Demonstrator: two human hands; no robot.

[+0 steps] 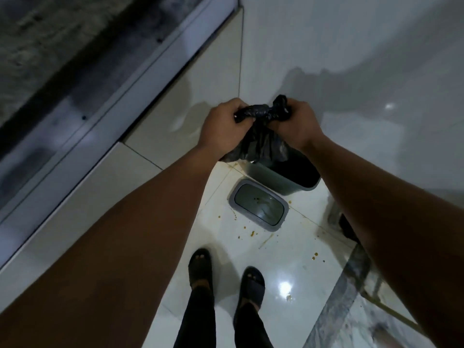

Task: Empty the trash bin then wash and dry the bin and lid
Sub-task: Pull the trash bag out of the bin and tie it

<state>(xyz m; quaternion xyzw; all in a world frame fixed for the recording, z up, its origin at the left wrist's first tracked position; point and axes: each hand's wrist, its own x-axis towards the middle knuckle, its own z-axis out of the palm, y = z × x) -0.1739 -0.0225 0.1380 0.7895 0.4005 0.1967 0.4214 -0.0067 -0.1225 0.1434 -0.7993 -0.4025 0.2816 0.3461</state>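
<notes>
Bin [283, 179]: grey-green, upright on the floor [251, 259], mouth up; rectangular, long axis running from near left to far right; mostly hidden behind the bag and the right forearm.
Bag [261, 144]: black, held above the bin's mouth, hanging down from a knotted neck; lower part over the bin's left end, covering part of the rim.
Knot [263, 113]: twisted black plastic, stretched crosswise between the two hands; one loose tail sticking up by the right hand.
Lid [258, 204]: flat on the floor just in front of the bin, apart from it; rectangular with rounded corners, long axis from far left to near right; darker centre panel with a few brown specks.
Floor: glossy white tiles with brown spots and streaks around the lid and toward the right.
Surroundings: white wall [351, 46] behind the bin; metal door track [82, 116] running diagonally on the left; dark object partly hidden behind the right forearm; two feet in dark sandals [226, 277] near the lid.
Left hand [226, 124]: fingers curled tight round the left end of the knot.
Right hand [298, 124]: fingers curled round the right end of the knot.
</notes>
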